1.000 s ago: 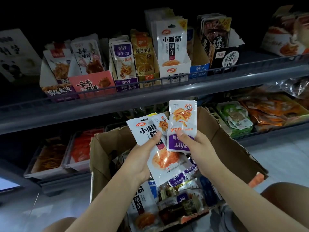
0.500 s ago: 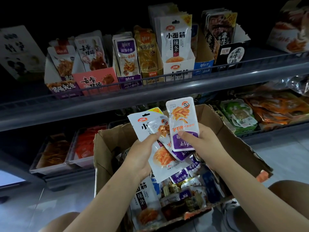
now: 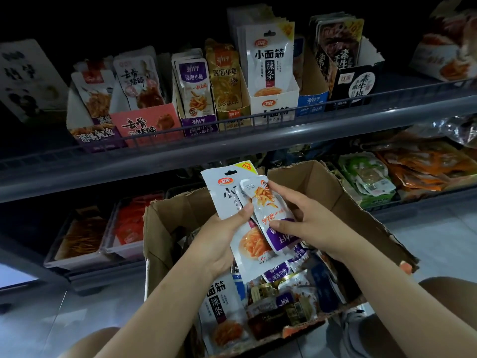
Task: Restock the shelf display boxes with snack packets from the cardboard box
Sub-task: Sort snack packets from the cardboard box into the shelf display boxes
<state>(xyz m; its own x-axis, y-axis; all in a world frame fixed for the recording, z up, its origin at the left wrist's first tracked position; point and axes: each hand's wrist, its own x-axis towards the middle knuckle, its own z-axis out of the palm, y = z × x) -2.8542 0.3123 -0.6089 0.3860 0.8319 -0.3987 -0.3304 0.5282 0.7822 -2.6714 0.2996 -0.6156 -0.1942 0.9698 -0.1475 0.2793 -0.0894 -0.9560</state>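
1. Shelf rail (image 3: 232,146) crosses the frame above the hands, a grey bar with a thin wire fence on it; behind the fence a row of display boxes (image 3: 273,104) stands along the upper middle, each holding upright packets.
2. Cardboard box (image 3: 335,197) fills the lower centre, flaps raised and ragged, with loose snack packets (image 3: 281,293) heaped inside; its far flap stands between the hands and the lower shelf.
3. Lower shelf trays (image 3: 82,239) sit at left in shadow (contents orange, hard to read); green and orange bags lie at right.
4. Left hand (image 3: 224,236) grips a large white packet (image 3: 222,192) with its thumb across the front, long axis upright and leaning to upper left, hang-hole end up.
5. Right hand (image 3: 309,218) pinches a small purple-ended packet (image 3: 271,202), thumb on the face and fingers curled over its top edge; it overlaps the white one, purple end down, leaning upper left.
6. Both packets hover over the box, below the rail.
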